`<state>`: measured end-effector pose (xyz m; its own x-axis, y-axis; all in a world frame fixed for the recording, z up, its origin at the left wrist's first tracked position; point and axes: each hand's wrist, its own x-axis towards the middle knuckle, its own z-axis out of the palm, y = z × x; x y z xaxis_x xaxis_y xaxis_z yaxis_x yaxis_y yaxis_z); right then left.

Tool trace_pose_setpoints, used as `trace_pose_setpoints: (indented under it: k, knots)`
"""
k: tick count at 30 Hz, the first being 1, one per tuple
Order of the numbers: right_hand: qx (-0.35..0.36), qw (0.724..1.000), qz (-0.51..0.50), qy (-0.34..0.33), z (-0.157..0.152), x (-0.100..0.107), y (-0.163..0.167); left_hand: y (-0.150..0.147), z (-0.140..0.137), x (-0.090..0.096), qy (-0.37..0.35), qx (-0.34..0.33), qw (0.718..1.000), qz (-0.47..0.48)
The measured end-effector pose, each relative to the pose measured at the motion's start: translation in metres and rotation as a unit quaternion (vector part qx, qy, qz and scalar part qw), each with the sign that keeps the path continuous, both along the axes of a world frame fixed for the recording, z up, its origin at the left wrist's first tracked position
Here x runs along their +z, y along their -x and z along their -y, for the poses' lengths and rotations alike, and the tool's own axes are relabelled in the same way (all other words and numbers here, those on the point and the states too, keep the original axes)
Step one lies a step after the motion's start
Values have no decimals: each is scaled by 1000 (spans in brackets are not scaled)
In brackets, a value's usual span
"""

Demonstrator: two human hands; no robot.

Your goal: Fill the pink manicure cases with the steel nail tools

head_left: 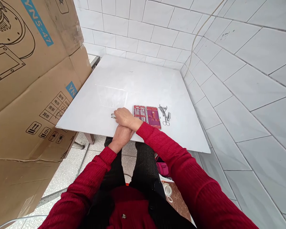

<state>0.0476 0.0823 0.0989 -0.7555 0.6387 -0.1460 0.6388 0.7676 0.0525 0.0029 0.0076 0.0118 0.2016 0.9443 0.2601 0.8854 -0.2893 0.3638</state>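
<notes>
My right hand (125,117) lies across the fingers of my left hand (121,136) at the front of the white tabletop (152,76). The right fingers curl down and inward; whatever may be under them is hidden. My left fingers are covered by the right hand. Just left of my knuckles are small shiny metal pieces (113,116), too small to name. Right of my hands an open manicure case (153,115) has a red lining with slim metal tools in its left half. Beside it are metal nippers (163,109), small scissors (166,122) and a nail clipper (169,116).
A tall stack of cardboard boxes (38,95) stands along the table's left side. White tiled walls (228,79) border the back and right. A thin cable (194,41) runs down the corner. A pink bag (162,168) shows below the table's edge.
</notes>
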Motion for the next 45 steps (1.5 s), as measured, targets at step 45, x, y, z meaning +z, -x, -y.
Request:
trace_pose_setpoints:
  k: [45]
  knots:
    - [39, 993, 107, -33, 22, 9, -146, 1, -3, 6, -83, -67, 994, -4]
